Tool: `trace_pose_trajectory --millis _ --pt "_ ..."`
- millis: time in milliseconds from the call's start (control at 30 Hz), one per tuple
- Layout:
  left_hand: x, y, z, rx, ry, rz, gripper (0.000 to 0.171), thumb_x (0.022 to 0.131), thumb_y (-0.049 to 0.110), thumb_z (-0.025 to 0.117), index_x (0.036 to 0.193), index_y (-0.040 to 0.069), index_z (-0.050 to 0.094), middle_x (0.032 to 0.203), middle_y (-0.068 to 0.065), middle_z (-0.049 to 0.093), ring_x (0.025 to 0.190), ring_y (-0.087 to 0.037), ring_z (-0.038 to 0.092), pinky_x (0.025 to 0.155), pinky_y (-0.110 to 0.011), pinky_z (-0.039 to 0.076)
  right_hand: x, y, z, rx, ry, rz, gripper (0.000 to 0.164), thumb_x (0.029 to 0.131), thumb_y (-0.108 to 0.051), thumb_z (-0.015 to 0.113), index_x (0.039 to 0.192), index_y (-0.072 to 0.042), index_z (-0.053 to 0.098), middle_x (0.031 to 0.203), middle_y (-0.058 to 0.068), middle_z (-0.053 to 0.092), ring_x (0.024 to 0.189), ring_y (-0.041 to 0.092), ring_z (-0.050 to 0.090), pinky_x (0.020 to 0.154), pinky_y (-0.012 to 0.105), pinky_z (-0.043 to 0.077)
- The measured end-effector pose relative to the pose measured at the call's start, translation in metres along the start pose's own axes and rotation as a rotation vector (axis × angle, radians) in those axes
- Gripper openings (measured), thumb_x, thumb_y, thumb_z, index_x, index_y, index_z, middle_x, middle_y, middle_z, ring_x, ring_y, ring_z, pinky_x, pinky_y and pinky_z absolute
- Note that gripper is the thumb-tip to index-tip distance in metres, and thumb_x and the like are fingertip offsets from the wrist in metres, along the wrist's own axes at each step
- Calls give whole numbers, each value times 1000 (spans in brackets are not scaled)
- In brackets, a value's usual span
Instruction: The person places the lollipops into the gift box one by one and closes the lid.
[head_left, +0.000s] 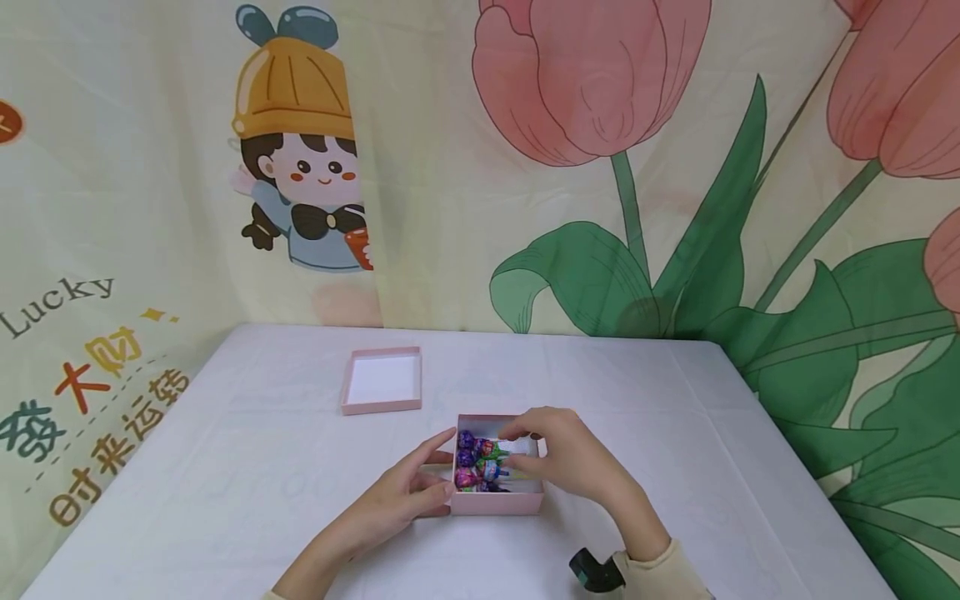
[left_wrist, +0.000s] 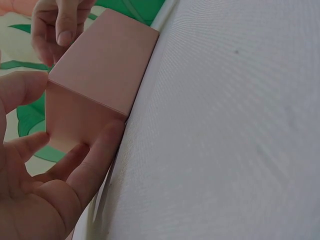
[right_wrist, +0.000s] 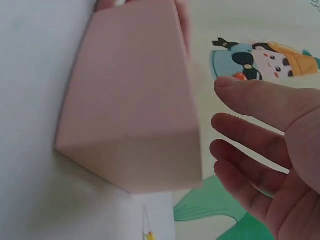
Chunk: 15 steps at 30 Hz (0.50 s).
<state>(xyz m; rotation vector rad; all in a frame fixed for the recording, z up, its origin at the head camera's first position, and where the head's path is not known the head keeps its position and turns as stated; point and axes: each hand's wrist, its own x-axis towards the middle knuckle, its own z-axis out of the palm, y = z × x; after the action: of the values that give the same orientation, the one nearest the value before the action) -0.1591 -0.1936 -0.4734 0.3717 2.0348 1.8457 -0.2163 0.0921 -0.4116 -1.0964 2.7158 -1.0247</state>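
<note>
Cream fabric sleeve (head_left: 663, 573) at the near right, black angular device (head_left: 596, 572) by its cuff; right hand (head_left: 566, 458) reaches in from there and hangs over the right half of the open pink rectangular box (head_left: 497, 503), fingers curved and spread, grasping nothing; left hand (head_left: 405, 493) rests against the box's left wall, fingers released and touching it from rim down to bench level, no clench; box sits upright at the near middle of the white cloth-covered bench (head_left: 225, 467); inside it, shiny wrapped sweets (head_left: 468, 458), purple and pink heads lined up along the left side, exact count unclear; shallow pink-rimmed square tray with white inside (head_left: 382, 408) lies apart, far left of the box; printed tulip backdrop (head_left: 592, 75) hangs behind the bench.
</note>
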Motion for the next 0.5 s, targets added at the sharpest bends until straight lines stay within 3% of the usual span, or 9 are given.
trace_pose_trajectory --millis 233,367,500 --pt "0 1 1 1 5 0 81 104 16 68 171 23 23 160 -29 34 118 -29 62 98 -43 63 -4 18 -27 -51 63 61 32 91 -15 87 121 -13 79 115 -3 77 106 20 70 94 46 63" --pt "0 2 1 0 10 -6 81 104 16 68 171 22 23 160 -29 34 118 -29 62 98 -43 63 -3 32 -41 -109 56 67 31 90 -15 88 120 -14 79 113 -6 76 103 15 67 90 41 63" --pt "-1 2 0 4 14 -8 80 104 16 68 171 22 23 159 -29 35 117 -30 62 97 -43 63 1 49 -49 -141 13 39 30 89 -14 88 118 -15 79 113 -6 77 105 19 68 91 41 63"
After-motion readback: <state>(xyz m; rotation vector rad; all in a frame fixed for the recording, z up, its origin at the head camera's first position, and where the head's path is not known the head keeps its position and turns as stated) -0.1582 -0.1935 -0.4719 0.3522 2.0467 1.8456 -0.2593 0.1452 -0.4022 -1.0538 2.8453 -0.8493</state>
